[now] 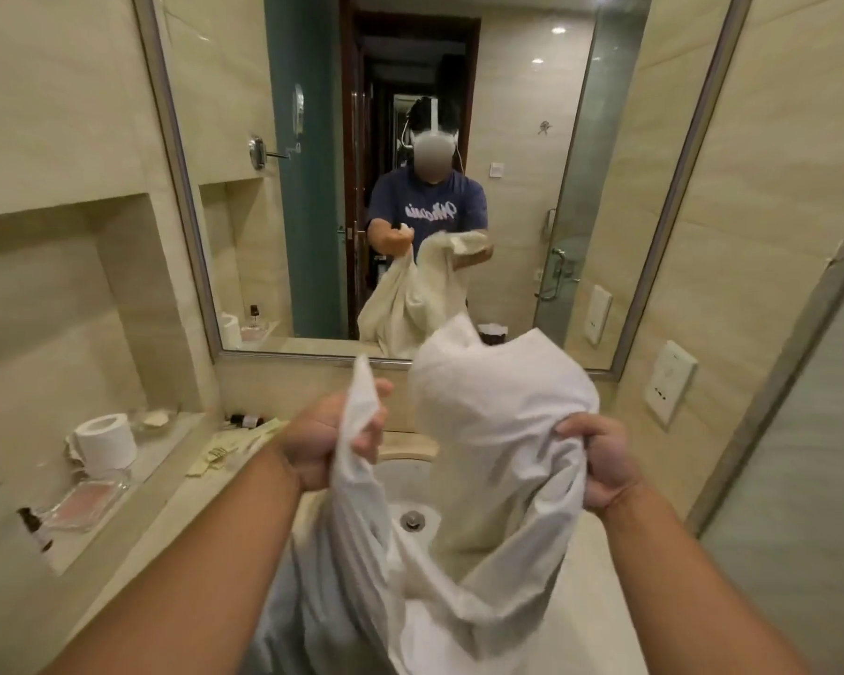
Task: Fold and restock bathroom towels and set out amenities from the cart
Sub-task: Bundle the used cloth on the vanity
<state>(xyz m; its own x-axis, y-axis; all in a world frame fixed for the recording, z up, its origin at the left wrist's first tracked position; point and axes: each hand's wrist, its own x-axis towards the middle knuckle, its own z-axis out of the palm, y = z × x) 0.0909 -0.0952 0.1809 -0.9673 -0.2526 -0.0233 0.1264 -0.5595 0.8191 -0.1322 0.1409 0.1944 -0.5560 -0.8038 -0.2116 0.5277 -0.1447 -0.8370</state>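
**While the towel hangs bunched, folding is barely begun**

Although both hands have hold of the white towel (498,431), it is unfolded. The left hand (322,440) clenches one gathered edge and the right hand (600,465) fists another, while the cloth sags over the sink basin (400,472) at the worktop's front edge. No folded towel shows anywhere. Along the worktop's left edge sit a toilet paper roll (108,438), a glass tray (89,499) and small bottles (244,421), so some amenities look set out. The cart is out of view.
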